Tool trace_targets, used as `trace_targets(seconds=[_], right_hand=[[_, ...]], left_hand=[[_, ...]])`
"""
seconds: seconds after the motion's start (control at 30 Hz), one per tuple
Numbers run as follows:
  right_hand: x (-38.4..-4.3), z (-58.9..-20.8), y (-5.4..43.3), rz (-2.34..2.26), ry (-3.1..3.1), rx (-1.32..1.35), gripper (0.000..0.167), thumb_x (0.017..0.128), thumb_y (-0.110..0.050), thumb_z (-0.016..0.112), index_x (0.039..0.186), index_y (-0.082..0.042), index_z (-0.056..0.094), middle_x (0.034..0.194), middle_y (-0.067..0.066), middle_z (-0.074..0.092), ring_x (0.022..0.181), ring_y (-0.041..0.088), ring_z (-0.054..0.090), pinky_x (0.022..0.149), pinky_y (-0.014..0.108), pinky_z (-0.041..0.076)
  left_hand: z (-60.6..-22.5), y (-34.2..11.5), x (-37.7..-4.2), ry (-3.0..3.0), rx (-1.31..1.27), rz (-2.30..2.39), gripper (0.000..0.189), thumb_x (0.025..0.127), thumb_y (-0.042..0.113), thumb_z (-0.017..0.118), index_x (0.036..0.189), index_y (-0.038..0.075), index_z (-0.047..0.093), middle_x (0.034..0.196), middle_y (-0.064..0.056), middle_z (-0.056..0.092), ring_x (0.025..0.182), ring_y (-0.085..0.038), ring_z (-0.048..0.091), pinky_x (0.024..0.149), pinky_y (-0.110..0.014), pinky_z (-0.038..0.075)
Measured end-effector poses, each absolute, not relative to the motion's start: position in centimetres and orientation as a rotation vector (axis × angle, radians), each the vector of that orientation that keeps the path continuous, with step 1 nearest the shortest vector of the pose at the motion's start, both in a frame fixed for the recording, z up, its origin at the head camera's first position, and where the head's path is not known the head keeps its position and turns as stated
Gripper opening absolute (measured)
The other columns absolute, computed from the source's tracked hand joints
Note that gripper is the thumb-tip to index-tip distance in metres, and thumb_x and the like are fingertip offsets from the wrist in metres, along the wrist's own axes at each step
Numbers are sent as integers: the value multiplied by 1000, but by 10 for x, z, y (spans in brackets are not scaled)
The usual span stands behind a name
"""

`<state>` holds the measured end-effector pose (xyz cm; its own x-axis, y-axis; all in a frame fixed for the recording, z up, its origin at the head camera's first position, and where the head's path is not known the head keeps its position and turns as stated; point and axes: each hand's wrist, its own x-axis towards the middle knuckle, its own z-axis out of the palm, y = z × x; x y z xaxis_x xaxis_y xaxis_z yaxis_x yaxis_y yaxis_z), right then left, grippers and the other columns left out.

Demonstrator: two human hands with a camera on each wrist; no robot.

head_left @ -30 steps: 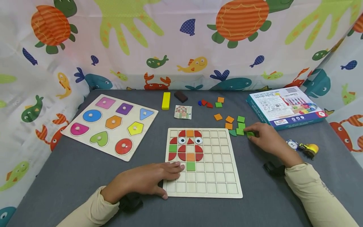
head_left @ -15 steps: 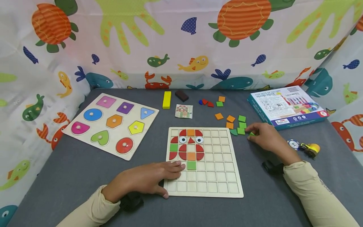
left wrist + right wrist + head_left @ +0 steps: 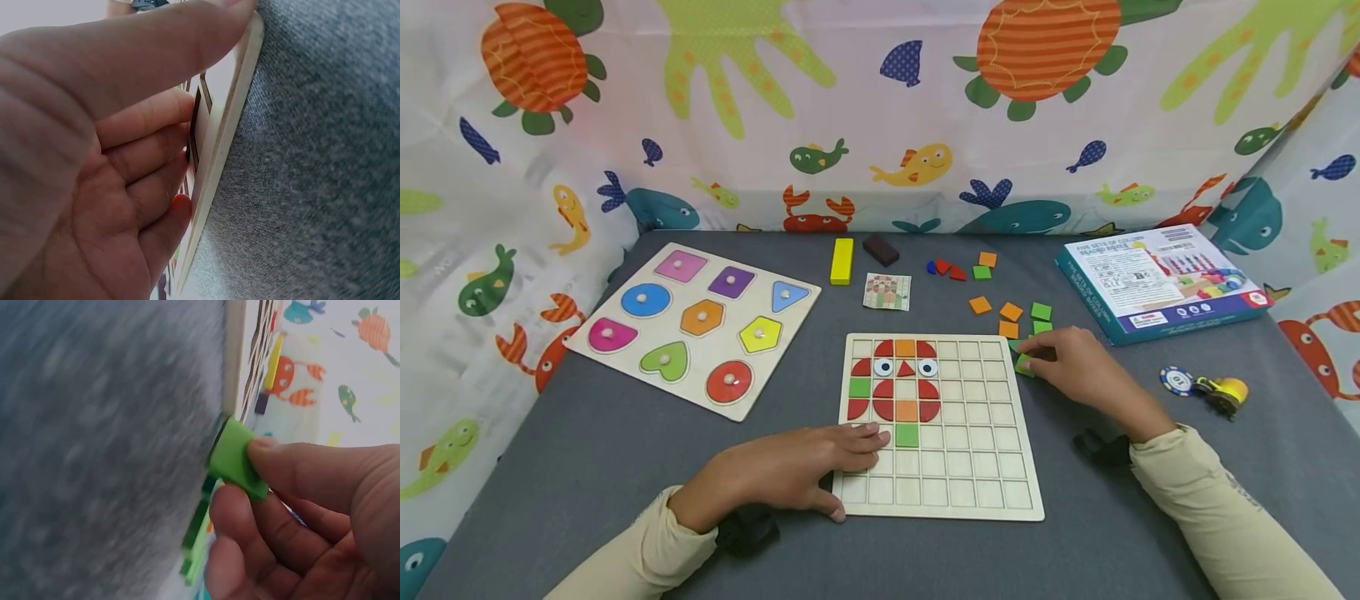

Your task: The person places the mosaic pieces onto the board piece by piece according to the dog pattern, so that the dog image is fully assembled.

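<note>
Between thumb and fingers my right hand pinches a green square tile, just off the right edge of the wooden grid board. My left hand lies with extended fingers over the board's lower left part, its thumb by the near corner. On the grid sit red curved pieces, two eye tiles, a red triangle, orange squares and green squares. Beyond the right hand, loose orange tiles and green tiles lie on the cloth; the hand partly covers some.
A knob shape puzzle lies to the left. At the back are a yellow block, a dark brown block and a small picture card. A teal box, a poker chip and a small yellow toy are at right.
My right hand has moved left toward the board's edge, bringing a green square tile with it from the loose pile. The left hand stays in place on the board.
</note>
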<state>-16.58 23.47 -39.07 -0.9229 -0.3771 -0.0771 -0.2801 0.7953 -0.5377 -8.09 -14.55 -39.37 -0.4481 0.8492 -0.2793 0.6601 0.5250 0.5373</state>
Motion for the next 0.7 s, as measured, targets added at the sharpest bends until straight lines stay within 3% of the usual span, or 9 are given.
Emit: trace_targets(seconds=[0.37, 0.7], right_hand=[[-153, -380, 212, -832, 2799, -644, 17, 90, -5, 69, 106, -1, 73, 88, 2, 67, 74, 15, 56, 63, 33, 47], [-139, -381, 180, -965, 2606, -774, 17, 91, -4, 66, 106, -5, 73, 96, -1, 67, 78, 13, 57, 67, 29, 49]], left_hand=[[-394, -146, -81, 2253, 1236, 470, 76, 83, 30, 78, 148, 12, 42, 157, 2, 28, 145, -17, 19, 109, -36, 32], [-394, -145, -81, 2247, 1199, 475, 76, 84, 29, 78, 148, 13, 42, 157, 3, 28, 145, -16, 18, 110, -37, 31]])
